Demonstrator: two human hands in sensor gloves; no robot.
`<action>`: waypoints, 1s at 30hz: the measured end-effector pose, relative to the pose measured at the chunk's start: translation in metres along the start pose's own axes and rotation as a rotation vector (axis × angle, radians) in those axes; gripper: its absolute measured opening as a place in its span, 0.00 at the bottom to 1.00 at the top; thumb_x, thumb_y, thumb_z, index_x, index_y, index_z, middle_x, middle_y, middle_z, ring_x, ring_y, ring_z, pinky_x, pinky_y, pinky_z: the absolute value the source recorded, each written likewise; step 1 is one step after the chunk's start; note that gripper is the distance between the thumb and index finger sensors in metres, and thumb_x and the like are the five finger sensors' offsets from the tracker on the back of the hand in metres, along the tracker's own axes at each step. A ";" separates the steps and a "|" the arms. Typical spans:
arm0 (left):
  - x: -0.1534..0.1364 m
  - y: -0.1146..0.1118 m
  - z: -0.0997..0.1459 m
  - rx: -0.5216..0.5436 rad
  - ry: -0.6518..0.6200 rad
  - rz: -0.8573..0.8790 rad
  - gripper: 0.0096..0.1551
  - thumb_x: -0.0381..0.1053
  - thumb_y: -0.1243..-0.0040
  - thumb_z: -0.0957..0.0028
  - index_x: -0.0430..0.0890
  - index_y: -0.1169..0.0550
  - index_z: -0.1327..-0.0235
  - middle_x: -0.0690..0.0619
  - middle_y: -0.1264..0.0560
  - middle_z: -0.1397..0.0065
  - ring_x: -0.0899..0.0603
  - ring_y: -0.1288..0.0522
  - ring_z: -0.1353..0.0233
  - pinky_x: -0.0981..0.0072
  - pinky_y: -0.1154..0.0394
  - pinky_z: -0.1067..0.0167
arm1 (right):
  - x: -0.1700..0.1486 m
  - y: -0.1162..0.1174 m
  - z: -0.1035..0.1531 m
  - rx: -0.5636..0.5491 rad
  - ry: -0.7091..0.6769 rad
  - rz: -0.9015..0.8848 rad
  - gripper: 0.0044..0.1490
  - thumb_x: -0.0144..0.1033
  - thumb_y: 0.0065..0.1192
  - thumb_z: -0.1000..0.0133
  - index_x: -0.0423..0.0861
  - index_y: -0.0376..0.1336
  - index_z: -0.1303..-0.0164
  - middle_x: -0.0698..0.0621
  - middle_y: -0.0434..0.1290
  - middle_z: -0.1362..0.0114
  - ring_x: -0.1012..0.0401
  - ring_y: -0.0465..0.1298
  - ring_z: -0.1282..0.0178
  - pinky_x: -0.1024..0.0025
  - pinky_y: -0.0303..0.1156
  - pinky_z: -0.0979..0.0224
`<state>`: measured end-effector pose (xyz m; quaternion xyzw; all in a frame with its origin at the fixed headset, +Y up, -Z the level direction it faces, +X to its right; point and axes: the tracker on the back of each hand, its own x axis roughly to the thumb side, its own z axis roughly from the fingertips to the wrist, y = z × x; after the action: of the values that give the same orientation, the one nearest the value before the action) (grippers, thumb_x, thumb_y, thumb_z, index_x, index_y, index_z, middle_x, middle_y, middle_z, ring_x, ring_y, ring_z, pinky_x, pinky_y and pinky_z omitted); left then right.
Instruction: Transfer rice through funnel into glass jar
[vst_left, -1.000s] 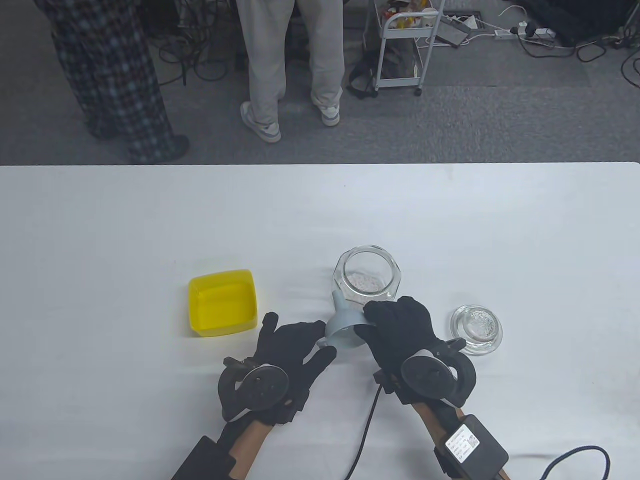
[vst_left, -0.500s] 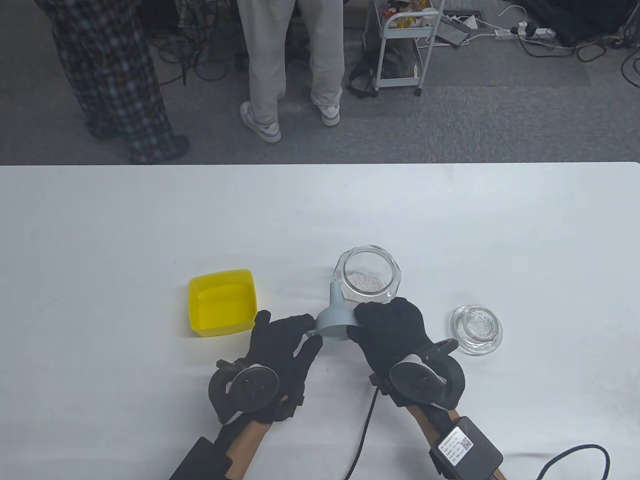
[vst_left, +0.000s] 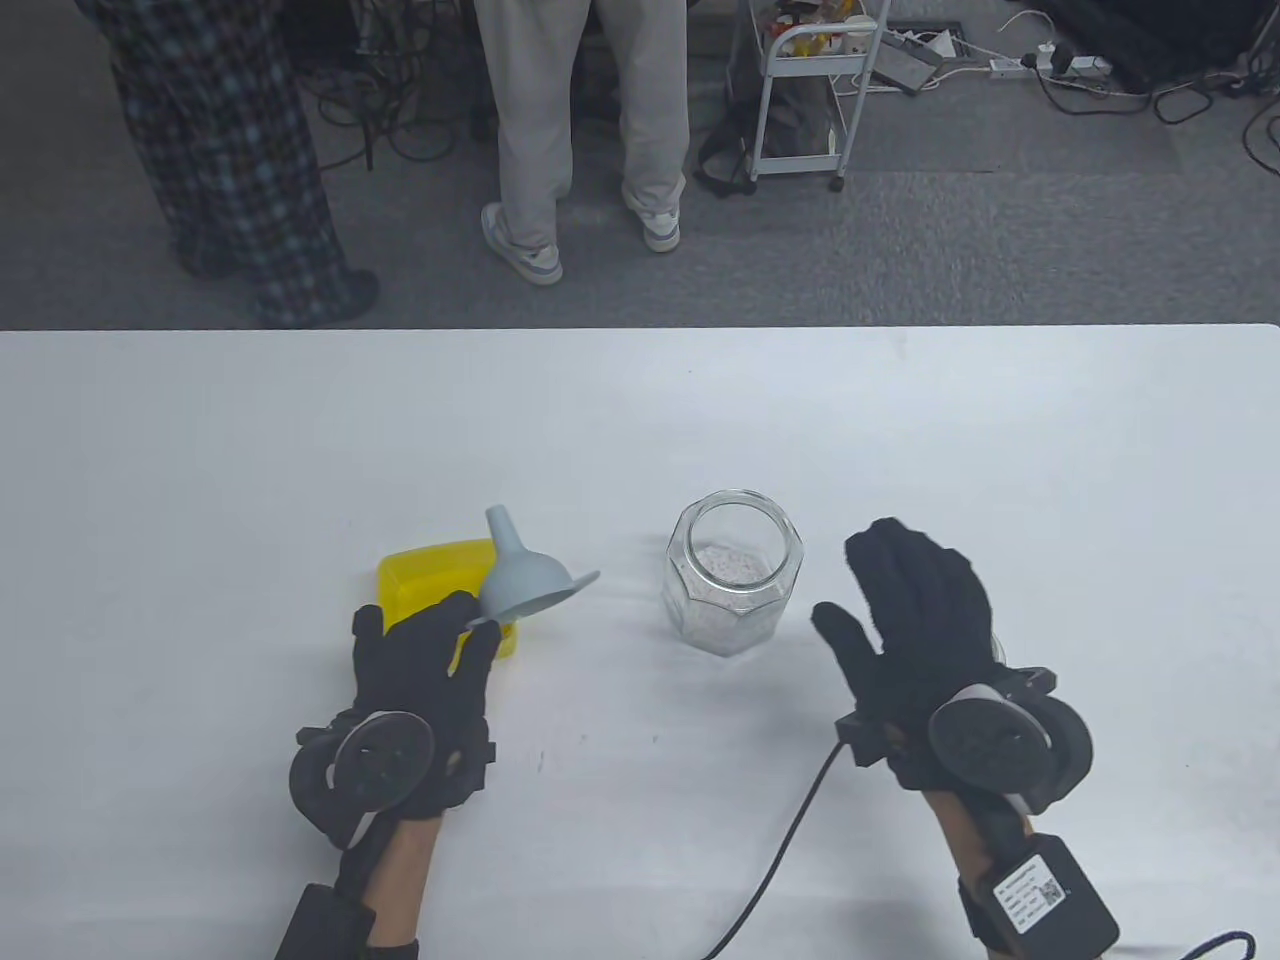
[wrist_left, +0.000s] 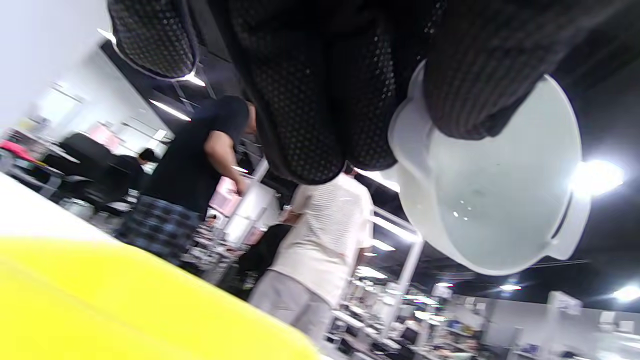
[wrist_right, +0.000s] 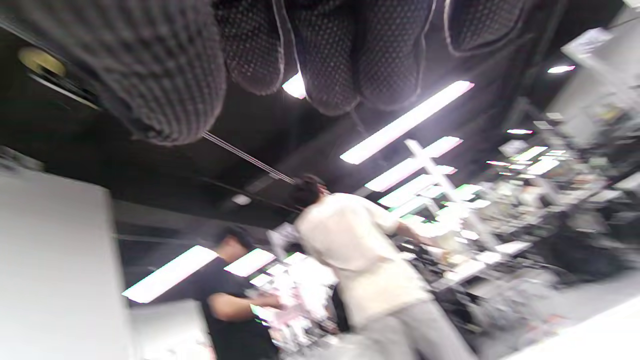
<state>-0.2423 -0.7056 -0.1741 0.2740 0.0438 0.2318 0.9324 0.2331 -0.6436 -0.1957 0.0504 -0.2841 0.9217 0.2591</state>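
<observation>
The glass jar (vst_left: 733, 570) stands upright and uncovered mid-table with white rice in its bottom. My left hand (vst_left: 425, 650) holds the grey funnel (vst_left: 525, 575) by its rim, lifted and tilted over the yellow box (vst_left: 440, 575), spout pointing up and away. In the left wrist view my fingers (wrist_left: 320, 100) pinch the funnel's rim (wrist_left: 492, 195), whose bowl looks empty. My right hand (vst_left: 915, 625) is open and empty, fingers spread, right of the jar and apart from it. Its fingers (wrist_right: 320, 55) hang free in the right wrist view.
The yellow box also fills the bottom of the left wrist view (wrist_left: 125, 305). My right hand hides the glass lid seen earlier. A black cable (vst_left: 780, 850) runs across the near table. People and a white cart (vst_left: 800, 90) stand beyond the far edge.
The funnel has passed from my right hand to my left, which carried it left over the yellow box. My right hand let go, opened and moved right, covering the glass lid.
</observation>
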 end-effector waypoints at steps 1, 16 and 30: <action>-0.006 0.001 -0.001 0.004 0.022 -0.013 0.26 0.62 0.26 0.47 0.59 0.21 0.37 0.57 0.14 0.38 0.46 0.12 0.36 0.25 0.35 0.28 | -0.014 0.001 -0.001 0.023 0.054 0.038 0.47 0.61 0.70 0.55 0.64 0.55 0.26 0.49 0.63 0.17 0.46 0.64 0.17 0.34 0.57 0.20; -0.036 -0.012 -0.007 -0.197 0.163 -0.242 0.24 0.61 0.26 0.47 0.63 0.20 0.37 0.53 0.21 0.25 0.40 0.20 0.24 0.22 0.39 0.27 | -0.094 0.036 0.020 0.438 0.405 0.276 0.55 0.70 0.63 0.56 0.65 0.43 0.22 0.47 0.45 0.12 0.39 0.43 0.13 0.28 0.44 0.22; -0.037 -0.014 -0.009 -0.313 0.205 -0.307 0.24 0.60 0.28 0.45 0.64 0.21 0.35 0.49 0.29 0.17 0.36 0.28 0.18 0.21 0.41 0.26 | -0.092 0.041 0.021 0.478 0.405 0.291 0.54 0.69 0.63 0.55 0.64 0.44 0.22 0.46 0.45 0.12 0.39 0.45 0.13 0.28 0.44 0.22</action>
<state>-0.2710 -0.7288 -0.1907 0.0913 0.1431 0.1178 0.9784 0.2905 -0.7258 -0.2210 -0.1154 -0.0072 0.9808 0.1571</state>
